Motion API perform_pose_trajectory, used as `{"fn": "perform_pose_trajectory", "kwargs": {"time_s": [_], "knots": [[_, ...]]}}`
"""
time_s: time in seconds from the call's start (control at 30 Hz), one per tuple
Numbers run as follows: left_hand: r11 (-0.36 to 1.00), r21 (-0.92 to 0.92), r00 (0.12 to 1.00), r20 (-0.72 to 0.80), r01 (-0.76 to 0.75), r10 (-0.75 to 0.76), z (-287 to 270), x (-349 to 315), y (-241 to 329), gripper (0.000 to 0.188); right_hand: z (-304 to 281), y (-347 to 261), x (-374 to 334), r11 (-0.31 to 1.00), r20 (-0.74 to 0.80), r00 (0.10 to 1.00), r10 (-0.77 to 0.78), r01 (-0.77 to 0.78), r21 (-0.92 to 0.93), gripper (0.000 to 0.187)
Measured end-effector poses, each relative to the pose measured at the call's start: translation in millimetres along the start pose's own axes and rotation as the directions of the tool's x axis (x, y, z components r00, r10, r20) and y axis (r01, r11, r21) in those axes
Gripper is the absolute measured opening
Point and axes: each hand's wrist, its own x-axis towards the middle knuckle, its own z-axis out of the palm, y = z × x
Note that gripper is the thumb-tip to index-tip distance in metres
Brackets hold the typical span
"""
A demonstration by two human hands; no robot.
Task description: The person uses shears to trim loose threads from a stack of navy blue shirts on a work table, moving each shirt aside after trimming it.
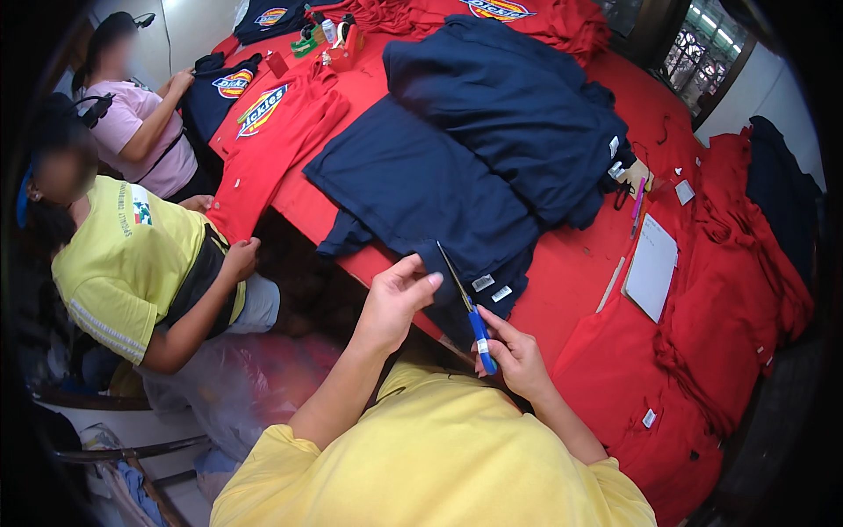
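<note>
A navy shirt (421, 180) lies spread on the table in front of me, its near edge lifted toward me. My left hand (391, 303) pinches that edge between thumb and fingers. In my right hand (520, 358) is a pair of scissors with blue handles (481, 338). The scissor blades (453, 270) point away from me and lie against the navy cloth, just right of my left fingertips. Whether the blades are parted is hard to make out. White labels (483, 283) show on the cloth right of the blades.
A navy garment pile (509, 105) rests beyond on the red table (562, 285). Red garments (702, 351) and a white notepad (652, 263) are at right. Two people work at left; the nearer, in a yellow shirt (145, 255), handles a red shirt (281, 158). A plastic bag (237, 369) sits below.
</note>
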Motion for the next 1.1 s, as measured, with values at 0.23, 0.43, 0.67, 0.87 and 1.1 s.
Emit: {"fn": "perform_pose_trajectory", "kwargs": {"time_s": [0.23,0.43,0.67,0.87,1.1], "knots": [[1.000,0.021,0.999,0.042,0.023,-0.024,3.7,0.8,4.6,0.048,5.5,-2.4,9.9,0.892,0.026,0.946,-0.323,0.313,-0.326,0.054],[0.995,0.072,0.996,0.045,0.070,-0.073,8.8,1.7,7.3,0.053,2.4,-12.3,12.7,0.996,0.031,0.996,-0.081,0.082,-0.022,0.054],[0.991,0.128,0.999,-0.015,-0.038,0.040,-2.8,15.5,9.4,0.036,4.4,-13.1,8.8,0.999,0.054,0.998,-0.031,0.032,-0.003,0.057],[0.974,0.212,0.994,0.067,0.075,-0.091,7.8,12.4,30.9,0.045,8.1,-13.9,27.2,0.963,0.017,0.977,-0.215,0.214,-0.165,0.053],[0.982,0.181,0.997,-0.042,-0.051,0.059,-12.5,33.8,20.8,0.035,3.0,-10.4,33.6,0.997,-0.002,1.000,-0.002,0.002,-0.071,0.053]]}}
